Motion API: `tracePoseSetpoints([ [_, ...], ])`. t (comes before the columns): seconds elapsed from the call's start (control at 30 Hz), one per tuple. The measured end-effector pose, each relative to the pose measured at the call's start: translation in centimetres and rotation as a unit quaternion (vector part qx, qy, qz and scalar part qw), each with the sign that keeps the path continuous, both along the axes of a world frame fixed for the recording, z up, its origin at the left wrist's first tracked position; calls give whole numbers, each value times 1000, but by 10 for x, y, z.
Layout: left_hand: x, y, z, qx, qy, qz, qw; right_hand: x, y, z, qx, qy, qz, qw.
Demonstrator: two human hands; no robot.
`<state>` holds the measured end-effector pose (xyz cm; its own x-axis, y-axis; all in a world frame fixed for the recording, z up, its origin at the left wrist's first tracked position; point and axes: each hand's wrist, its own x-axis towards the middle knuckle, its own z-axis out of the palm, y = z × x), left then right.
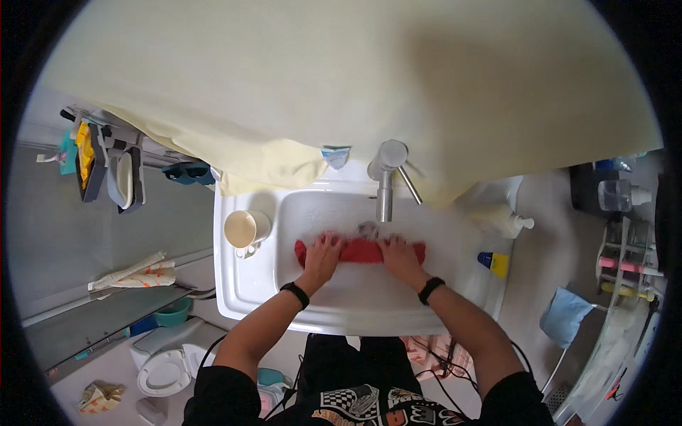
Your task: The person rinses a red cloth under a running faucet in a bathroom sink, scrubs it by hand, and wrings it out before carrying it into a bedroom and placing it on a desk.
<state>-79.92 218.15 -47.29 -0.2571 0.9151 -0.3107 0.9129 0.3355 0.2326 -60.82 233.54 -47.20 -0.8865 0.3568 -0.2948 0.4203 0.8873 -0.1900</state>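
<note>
Head view, red cloth: the red cloth [361, 251] lies bunched in a long roll across the sink [334, 298], at the centre of the frame, just below the drain [368, 229].
Left hand: the left hand [323, 257] lies over the cloth's left part, fingers curled across it; whether they clamp it or only press, I cannot tell.
Right hand: the right hand [402, 258] lies likewise near the cloth's right end, fingers bent over it and blurred, so their grip cannot be told either.
Feel: probably soft, limp and hard to damage; light if dry, heavier and slicker if soaked.
Where to hold: the thick folds toward each end look best, with the middle left between the hands.
Around it: a faucet [384, 192] above centre, a cream cup [246, 229] at centre left.
</note>
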Motion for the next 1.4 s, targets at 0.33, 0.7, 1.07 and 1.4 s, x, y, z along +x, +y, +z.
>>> tracePoseSetpoints([
  [0.33, 9, 41, -38, -10, 0, 36, 999, -56, -8, -27, 1, -92, -103, 990],
  [0.7, 33, -45, -11, -81, -188, -54, 977, -10, -77, 1, -211, -115, -33, 970],
  [1.07, 7, -29, 37, -199, -206, -117, 951, -11, -80, 3, -218, -126, 26, 967],
  [1.4, 33, -40, 107, 1, -136, 2, 991, 20, -10, 184, -117, -86, -49, 988],
])
